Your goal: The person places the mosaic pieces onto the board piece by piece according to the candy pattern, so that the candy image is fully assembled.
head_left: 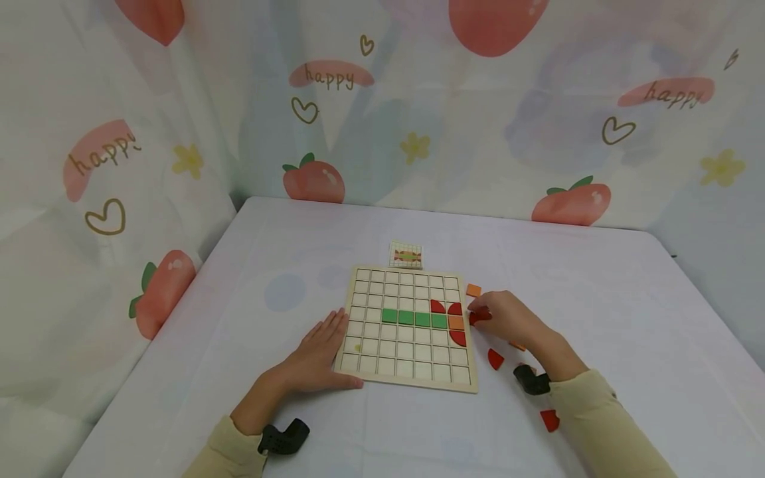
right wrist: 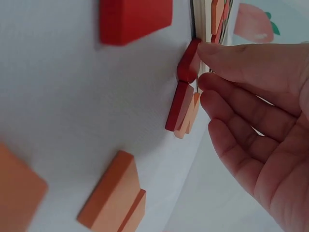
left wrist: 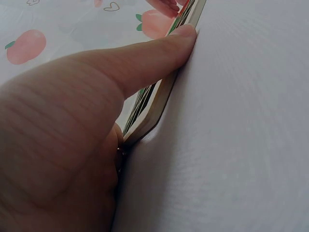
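Note:
A pale wooden grid board (head_left: 370,365) lies on the table. Green squares (head_left: 406,318) form a row across it, with an orange square (head_left: 456,322) at the right end and red quarter-circle pieces (head_left: 457,338) around that end. Against the board's left edge rests my left hand (head_left: 319,352), fingers straight, thumb at the near corner; the left wrist view shows the thumb (left wrist: 149,60) on the rim. Just beyond the right edge, my right hand (head_left: 508,315) pinches a red quarter-circle piece (right wrist: 189,60) at its thumb and index fingertips. Another red piece (right wrist: 179,106) lies against it.
A small pattern card (head_left: 406,255) is at the board's far edge. To the right lie a loose orange square (head_left: 474,290) and red pieces (head_left: 495,359), one by the right sleeve (head_left: 550,420). Orange pieces (right wrist: 113,188) sit below the right hand. Black wrist devices (head_left: 285,437) are on both wrists.

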`<state>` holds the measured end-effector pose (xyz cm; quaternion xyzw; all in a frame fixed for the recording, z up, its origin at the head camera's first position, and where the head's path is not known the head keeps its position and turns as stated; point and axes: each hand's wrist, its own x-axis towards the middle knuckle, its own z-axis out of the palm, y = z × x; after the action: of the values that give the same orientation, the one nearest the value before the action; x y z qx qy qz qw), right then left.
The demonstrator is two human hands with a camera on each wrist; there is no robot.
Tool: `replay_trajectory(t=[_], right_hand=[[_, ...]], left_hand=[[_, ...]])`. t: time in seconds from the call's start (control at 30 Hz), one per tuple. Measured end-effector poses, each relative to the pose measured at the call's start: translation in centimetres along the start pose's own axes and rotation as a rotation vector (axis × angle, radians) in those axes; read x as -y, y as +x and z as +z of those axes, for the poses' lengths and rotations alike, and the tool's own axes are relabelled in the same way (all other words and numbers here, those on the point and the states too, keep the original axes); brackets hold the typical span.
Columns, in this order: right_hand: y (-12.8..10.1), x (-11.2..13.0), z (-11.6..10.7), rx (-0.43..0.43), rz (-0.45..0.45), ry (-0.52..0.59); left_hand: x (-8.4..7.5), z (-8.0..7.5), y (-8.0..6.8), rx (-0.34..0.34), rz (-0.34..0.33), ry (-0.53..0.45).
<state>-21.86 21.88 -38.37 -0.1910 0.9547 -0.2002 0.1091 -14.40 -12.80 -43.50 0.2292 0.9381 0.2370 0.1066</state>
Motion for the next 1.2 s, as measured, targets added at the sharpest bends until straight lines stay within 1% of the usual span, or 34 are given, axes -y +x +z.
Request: replay_trajectory(t=[0.23,0.43,0.6,0.83,0.93,1.2], right_hand=[[0.1,-0.1,0.4,-0.021,-0.002,0.016],[0.1,-0.1,0.6,-0.027,0.003,0.008],[-0.1,-0.1,0.6,-0.031,0.01,0.013],[-0.7,-0.3,0.8,-0.061,0.009,0.008],[-0.8,-0.3,0.8,-0.07,0.022,0.0],[-0.8,-0.3,0.8,-0.06,0.092,-0.023]], left_hand=[[0.0,0.0,0.1,-0.001,0.006,-0.004],[0.1,0.1,0.1,-0.001,0.007,-0.006],[0.3,0.2,0.1,-0.005,0.014,-0.011],[0.3,0.2,0.1,-0.005,0.014,-0.012],[0.2,0.1,0.0,-0.004,0.009,-0.013],[0.1,0.0,0.0,0.003,0.002,-0.007]])
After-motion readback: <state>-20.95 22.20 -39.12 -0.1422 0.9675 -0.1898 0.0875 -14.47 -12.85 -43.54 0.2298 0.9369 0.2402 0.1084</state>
